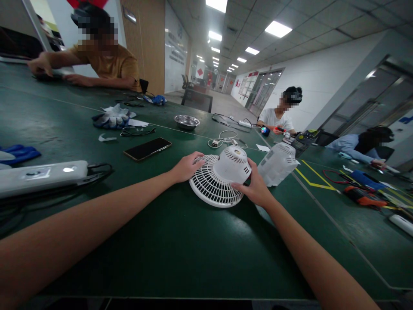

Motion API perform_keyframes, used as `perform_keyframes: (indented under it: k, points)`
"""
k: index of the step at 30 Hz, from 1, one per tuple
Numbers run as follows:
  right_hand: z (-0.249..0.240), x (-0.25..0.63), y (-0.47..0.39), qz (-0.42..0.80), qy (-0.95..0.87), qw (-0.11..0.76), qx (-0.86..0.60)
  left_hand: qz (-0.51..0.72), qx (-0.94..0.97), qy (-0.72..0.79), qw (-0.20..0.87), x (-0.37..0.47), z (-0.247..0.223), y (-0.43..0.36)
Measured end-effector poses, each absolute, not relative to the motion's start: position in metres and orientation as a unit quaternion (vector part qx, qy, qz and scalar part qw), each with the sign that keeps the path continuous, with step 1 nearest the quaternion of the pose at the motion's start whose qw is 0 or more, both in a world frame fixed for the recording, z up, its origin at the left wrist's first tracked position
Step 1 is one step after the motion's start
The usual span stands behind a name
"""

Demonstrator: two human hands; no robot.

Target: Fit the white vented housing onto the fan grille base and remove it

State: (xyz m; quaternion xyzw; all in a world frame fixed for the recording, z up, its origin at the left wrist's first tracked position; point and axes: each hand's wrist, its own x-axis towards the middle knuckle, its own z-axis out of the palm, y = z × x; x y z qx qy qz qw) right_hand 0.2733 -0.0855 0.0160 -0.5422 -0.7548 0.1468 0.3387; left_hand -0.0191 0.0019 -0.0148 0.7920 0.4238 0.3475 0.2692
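Observation:
A white fan head (232, 165) with a round slatted grille is held over the green table (180, 258), its domed motor housing facing up. My left hand (189, 167) grips the far left rim of the grille, fingers closed over its edge. With thumb and fingers, my right hand (256, 185) clasps the right side of the motor housing. Just right of that hand stands a white plastic housing (279, 163), upright on the table. Behind the fan head lies a coiled white cable (227, 140).
A phone (148, 149), a metal bowl (186, 122), work gloves (112, 116) and a white power strip (45, 176) lie to the left and behind. On the right is an orange-black multimeter (363, 196). Several people sit around the table.

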Motion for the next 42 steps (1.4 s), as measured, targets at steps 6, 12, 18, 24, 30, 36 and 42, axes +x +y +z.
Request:
perform_keyframes:
  k: [6, 12, 18, 24, 30, 36, 42]
  points:
    - [0.0158, 0.2731, -0.0850, 0.130, -0.759, 0.341, -0.539, 0.354, 0.796, 0.417, 0.259, -0.0189, -0.0198, 0.0064]
    - [0.0158, 0.2738, -0.0847, 0.139, -0.757, 0.338, -0.542, 0.347, 0.796, 0.421, 0.261, -0.0191, -0.0188, 0.0059]
    - [0.0170, 0.2725, -0.0853, 0.148, -0.755, 0.339, -0.542, 0.345, 0.795, 0.422, 0.267, -0.0187, -0.0152, 0.0017]
    - [0.0184, 0.2722, -0.0861, 0.144, -0.757, 0.336, -0.542, 0.344, 0.792, 0.421, 0.278, -0.0195, -0.0116, -0.0013]
    - [0.0172, 0.2718, -0.0860, 0.141, -0.757, 0.338, -0.541, 0.345, 0.794, 0.420, 0.272, -0.0196, -0.0157, 0.0021]
    - [0.0171, 0.2723, -0.0857, 0.155, -0.754, 0.339, -0.541, 0.345, 0.796, 0.424, 0.262, -0.0189, -0.0185, 0.0061]
    - [0.0165, 0.2727, -0.0851, 0.152, -0.756, 0.337, -0.540, 0.347, 0.794, 0.421, 0.269, -0.0193, -0.0149, 0.0016]
